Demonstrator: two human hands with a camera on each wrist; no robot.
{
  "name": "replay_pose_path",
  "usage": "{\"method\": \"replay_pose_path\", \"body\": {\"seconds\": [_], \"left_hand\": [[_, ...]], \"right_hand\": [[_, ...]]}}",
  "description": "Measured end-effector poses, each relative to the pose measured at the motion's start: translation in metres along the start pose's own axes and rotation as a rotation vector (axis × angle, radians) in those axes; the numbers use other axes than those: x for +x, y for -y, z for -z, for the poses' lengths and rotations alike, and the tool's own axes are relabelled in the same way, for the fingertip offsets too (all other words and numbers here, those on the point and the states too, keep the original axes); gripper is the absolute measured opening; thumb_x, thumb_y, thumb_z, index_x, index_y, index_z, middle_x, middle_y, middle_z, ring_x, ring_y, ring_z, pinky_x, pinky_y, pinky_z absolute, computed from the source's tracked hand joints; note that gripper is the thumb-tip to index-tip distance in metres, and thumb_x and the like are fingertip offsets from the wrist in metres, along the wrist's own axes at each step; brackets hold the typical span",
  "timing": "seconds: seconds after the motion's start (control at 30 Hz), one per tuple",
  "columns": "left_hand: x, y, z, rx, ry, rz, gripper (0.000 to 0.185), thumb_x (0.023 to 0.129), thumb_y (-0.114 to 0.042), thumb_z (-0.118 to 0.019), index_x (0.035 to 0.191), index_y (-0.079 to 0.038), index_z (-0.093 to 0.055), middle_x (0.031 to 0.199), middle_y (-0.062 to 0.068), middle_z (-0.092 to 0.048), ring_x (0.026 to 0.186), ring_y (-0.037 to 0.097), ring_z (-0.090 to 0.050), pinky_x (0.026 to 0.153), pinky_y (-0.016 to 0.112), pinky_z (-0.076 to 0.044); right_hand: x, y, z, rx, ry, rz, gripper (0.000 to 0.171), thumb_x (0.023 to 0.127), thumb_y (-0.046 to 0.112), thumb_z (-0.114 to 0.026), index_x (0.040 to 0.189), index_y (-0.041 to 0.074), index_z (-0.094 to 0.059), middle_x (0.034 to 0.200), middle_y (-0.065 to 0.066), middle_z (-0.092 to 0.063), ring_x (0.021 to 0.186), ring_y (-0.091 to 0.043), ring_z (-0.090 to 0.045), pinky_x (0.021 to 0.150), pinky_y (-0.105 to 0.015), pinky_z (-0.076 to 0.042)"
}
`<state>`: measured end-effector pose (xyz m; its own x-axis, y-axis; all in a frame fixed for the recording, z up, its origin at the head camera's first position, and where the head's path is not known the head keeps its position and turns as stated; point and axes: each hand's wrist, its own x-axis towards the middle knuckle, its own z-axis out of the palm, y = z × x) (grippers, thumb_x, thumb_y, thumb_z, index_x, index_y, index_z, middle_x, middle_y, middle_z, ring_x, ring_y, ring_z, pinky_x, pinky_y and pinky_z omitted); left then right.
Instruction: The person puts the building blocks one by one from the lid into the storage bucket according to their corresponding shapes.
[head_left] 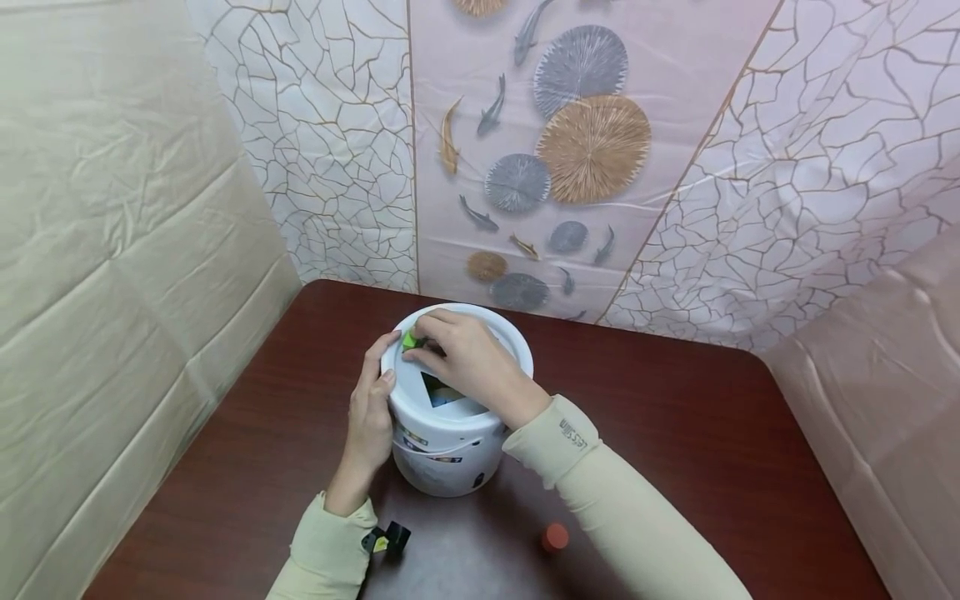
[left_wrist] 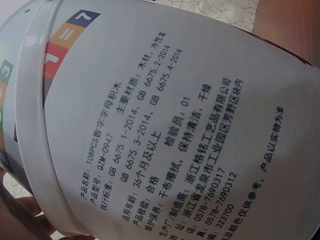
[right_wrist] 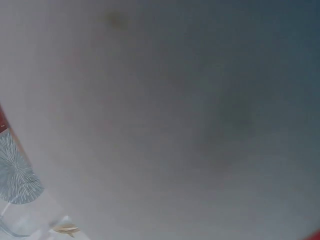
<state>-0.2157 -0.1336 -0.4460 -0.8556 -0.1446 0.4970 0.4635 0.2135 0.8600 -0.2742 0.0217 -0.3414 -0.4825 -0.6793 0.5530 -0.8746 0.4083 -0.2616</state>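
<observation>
One white bucket [head_left: 450, 450] steadied by the left hand [head_left: 369, 417], right hand [head_left: 468, 362] pinching one green block [head_left: 408, 340], one red piece [head_left: 555, 537] nearby.

White bucket [left_wrist: 165, 125] label: "108PCS", "QZM-0947"; sleeve [head_left: 573, 433]: "LESSWIM".

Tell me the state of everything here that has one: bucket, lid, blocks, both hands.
White bucket: upright on the table, lid on.
Lid: closed, shape cutout open.
Green block: pinched over the lid.
Red block: loose on the table.
Left hand: steadying the bucket.
Right hand: pinching the green block.
</observation>
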Motion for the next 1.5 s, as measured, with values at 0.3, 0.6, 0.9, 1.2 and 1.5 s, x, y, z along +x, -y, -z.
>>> {"method": "replay_pose_path", "body": {"seconds": [0.3,0.6,0.9,1.2,1.5], "left_hand": [[0.001,0.0,0.001,0.017,-0.01,-0.007,0.053,0.099,-0.027,-0.034,0.151,-0.028,-0.043,0.149,0.004,-0.047,0.126,0.024,-0.05,0.097,0.049,-0.039],[0.002,0.001,0.001,0.026,-0.021,-0.016,0.053,0.098,-0.027,-0.036,0.15,-0.028,-0.045,0.148,0.003,-0.049,0.128,0.021,-0.05,0.1,0.038,-0.038],[0.004,0.0,0.001,0.044,-0.02,-0.011,0.052,0.098,-0.027,-0.035,0.15,-0.027,-0.046,0.148,0.003,-0.05,0.121,0.021,-0.052,0.094,0.038,-0.041],[-0.003,0.001,0.0,0.054,-0.036,0.04,0.052,0.097,-0.029,-0.036,0.148,-0.031,-0.047,0.145,0.002,-0.052,0.121,0.021,-0.052,0.094,0.049,-0.039],[-0.001,-0.001,-0.001,0.049,-0.044,-0.001,0.052,0.098,-0.029,-0.035,0.149,-0.029,-0.047,0.147,0.001,-0.051,0.125,0.02,-0.052,0.096,0.05,-0.038]], "right_hand": [[0.001,0.002,-0.001,-0.053,0.041,0.036,0.009,0.091,0.017,-0.074,0.088,0.01,-0.071,0.088,0.001,-0.067,0.078,-0.009,-0.059,0.069,-0.02,-0.045],[0.001,0.003,-0.001,-0.077,0.056,0.083,0.013,0.095,0.015,-0.067,0.087,0.007,-0.074,0.093,-0.002,-0.069,0.086,-0.012,-0.063,0.077,-0.022,-0.048],[-0.004,0.0,0.006,0.014,-0.233,0.165,0.012,0.095,0.013,-0.065,0.089,0.008,-0.074,0.088,0.0,-0.07,0.09,-0.011,-0.065,0.08,-0.024,-0.051],[-0.031,0.001,0.022,0.293,-0.56,0.306,0.017,0.092,0.004,-0.063,0.077,0.005,-0.07,0.076,-0.004,-0.066,0.072,-0.016,-0.061,0.069,-0.03,-0.051],[-0.111,0.009,0.056,0.386,-0.481,0.412,0.023,0.09,-0.009,-0.059,0.069,0.001,-0.061,0.068,-0.004,-0.056,0.063,-0.018,-0.054,0.062,-0.026,-0.047]]}}
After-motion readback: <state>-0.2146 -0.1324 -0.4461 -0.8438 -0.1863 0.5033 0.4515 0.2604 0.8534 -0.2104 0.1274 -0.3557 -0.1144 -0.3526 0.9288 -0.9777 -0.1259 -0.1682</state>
